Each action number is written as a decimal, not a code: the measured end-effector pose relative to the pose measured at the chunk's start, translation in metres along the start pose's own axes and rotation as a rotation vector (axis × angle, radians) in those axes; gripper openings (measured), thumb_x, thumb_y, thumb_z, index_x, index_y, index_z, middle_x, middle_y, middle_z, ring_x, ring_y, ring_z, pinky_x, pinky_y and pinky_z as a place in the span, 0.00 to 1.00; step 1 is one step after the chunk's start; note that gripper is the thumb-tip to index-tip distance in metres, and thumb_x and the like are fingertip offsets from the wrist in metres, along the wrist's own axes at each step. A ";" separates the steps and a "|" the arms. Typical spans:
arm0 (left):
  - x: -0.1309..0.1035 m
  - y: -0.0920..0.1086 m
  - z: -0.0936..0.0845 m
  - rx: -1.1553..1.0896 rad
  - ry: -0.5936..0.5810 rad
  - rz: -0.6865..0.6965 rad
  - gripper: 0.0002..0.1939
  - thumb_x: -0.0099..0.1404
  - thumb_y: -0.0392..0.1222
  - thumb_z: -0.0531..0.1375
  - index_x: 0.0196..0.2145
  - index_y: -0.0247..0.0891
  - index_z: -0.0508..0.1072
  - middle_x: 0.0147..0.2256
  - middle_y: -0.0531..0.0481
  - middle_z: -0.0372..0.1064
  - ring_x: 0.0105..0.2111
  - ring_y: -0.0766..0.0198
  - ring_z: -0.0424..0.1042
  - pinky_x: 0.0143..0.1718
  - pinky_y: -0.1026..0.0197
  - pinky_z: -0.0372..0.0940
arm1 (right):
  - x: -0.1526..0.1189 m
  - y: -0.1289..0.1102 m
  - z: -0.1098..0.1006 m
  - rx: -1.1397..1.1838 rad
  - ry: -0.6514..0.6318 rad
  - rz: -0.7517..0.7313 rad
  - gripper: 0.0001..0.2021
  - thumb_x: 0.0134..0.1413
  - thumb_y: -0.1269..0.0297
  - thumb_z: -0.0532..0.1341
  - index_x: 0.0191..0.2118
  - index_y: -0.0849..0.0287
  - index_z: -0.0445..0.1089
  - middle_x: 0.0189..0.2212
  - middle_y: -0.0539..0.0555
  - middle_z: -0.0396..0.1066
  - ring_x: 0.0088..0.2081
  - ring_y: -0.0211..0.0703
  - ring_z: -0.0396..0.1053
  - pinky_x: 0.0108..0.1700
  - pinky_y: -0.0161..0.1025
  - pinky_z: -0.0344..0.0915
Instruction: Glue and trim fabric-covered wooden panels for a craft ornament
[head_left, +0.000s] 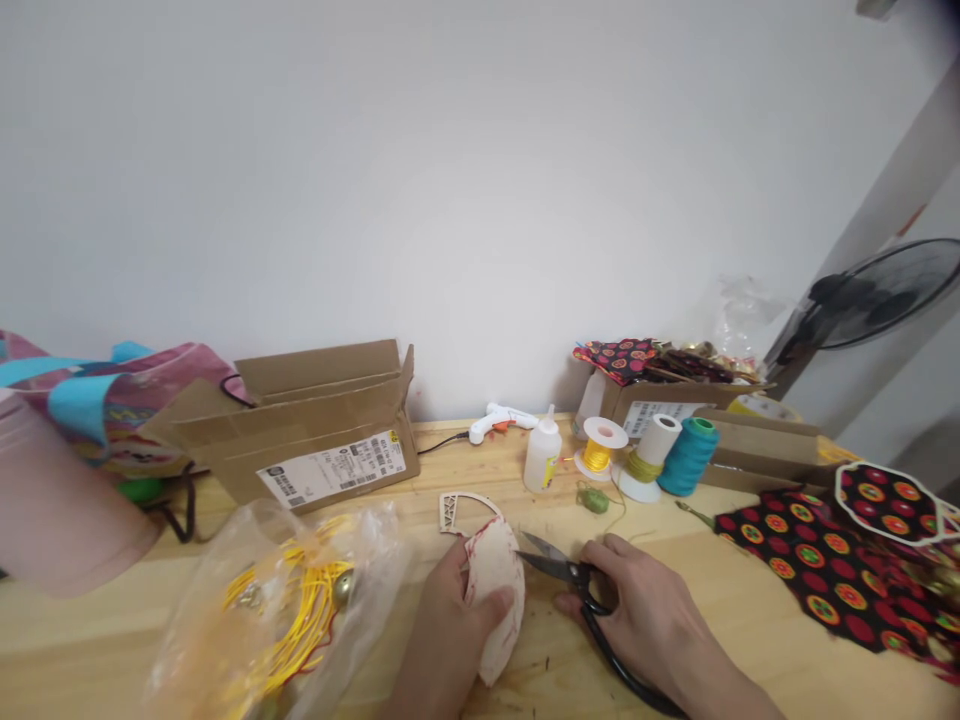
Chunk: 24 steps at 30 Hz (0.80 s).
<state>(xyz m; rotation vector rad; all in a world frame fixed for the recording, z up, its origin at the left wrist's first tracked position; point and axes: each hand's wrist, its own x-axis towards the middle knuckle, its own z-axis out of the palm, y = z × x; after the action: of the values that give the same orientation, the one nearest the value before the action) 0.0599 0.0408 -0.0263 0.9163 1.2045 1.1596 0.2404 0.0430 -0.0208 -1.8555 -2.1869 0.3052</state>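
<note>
Between the fingers and thumb of my left hand [461, 625] is a pale, curved piece [495, 590] with reddish fraying along its edges; I cannot tell its exact material. My right hand [645, 610] grips black-handled scissors [559, 565]. Their blades are parted and point left, with the tips close to the upper right edge of the pale piece. Just beyond my left hand lies a thin wooden fan-shaped frame [450, 512] with a cut-out pattern, partly covered by the pale piece.
A plastic bag with yellow cords [300, 620] lies left, before a cardboard box [322, 440]. Behind my hands are a glue gun [501, 422], a glue bottle [542, 455], a yellow spool [598, 455] and a teal thread cone [688, 458]. Patterned black fabric [806, 560] spreads at right.
</note>
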 end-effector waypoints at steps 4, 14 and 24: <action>0.000 -0.001 0.001 -0.064 0.020 -0.002 0.22 0.42 0.34 0.62 0.38 0.32 0.67 0.34 0.42 0.75 0.35 0.52 0.72 0.38 0.56 0.62 | -0.003 0.001 -0.001 0.028 -0.001 -0.038 0.08 0.45 0.55 0.57 0.30 0.52 0.66 0.29 0.48 0.66 0.30 0.40 0.66 0.29 0.34 0.56; 0.001 -0.002 -0.002 -0.041 0.020 0.011 0.22 0.41 0.33 0.61 0.38 0.32 0.67 0.33 0.43 0.75 0.34 0.53 0.71 0.38 0.56 0.62 | -0.002 0.002 0.000 0.025 -0.008 -0.048 0.08 0.45 0.55 0.57 0.29 0.52 0.66 0.28 0.48 0.66 0.30 0.40 0.66 0.29 0.33 0.56; -0.002 -0.001 -0.001 -0.023 -0.069 0.001 0.24 0.43 0.32 0.61 0.41 0.32 0.66 0.38 0.41 0.73 0.39 0.51 0.70 0.43 0.53 0.60 | 0.000 0.002 -0.001 0.020 -0.012 -0.049 0.08 0.46 0.54 0.56 0.30 0.52 0.66 0.29 0.49 0.66 0.31 0.41 0.66 0.29 0.34 0.55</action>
<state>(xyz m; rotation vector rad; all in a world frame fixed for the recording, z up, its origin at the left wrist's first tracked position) 0.0596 0.0389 -0.0271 0.9320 1.1331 1.1314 0.2429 0.0433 -0.0203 -1.7906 -2.2255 0.3280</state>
